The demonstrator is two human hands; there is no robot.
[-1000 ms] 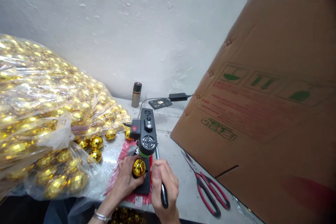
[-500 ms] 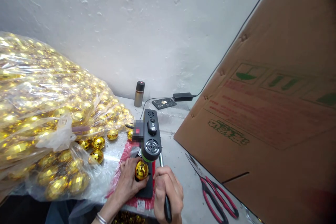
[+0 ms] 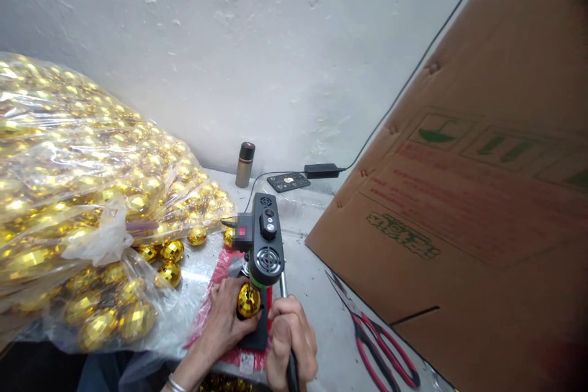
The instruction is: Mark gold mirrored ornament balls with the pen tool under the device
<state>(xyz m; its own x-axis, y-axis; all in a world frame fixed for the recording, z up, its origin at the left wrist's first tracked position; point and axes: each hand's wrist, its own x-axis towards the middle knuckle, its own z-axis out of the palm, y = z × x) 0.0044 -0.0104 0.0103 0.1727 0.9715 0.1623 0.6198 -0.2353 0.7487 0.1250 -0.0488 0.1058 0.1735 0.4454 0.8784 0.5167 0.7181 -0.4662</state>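
Note:
Under the head of a small black bench machine [image 3: 267, 239], a gold faceted ball [image 3: 248, 301] sits on the dark base. My left hand [image 3: 225, 312] is closed around that ball, with the thumb at its near side and the fingers at its far left. A thin metal lever runs down the machine's right side to a black handle [image 3: 293, 372]. My right hand [image 3: 294, 340] is wrapped round this lever handle. The machine's head covers the space just above the ball, so I cannot tell whether a tool touches it. Red plastic [image 3: 209, 312] lies beneath the base.
On the left bulges a clear bag [image 3: 110, 226] full of gold balls, with several loose balls [image 3: 172, 251] beside it. Red-and-black scissors [image 3: 367, 337] lie right, by a large cardboard box [image 3: 459, 196]. Behind stand a bottle [image 3: 245, 165], a dark phone-like slab [image 3: 288, 181] and a power adapter [image 3: 321, 170].
The view has shifted slightly. My right hand sits a touch further left on the lever handle, while my left hand keeps hold of the gold ball in nearly the same place.

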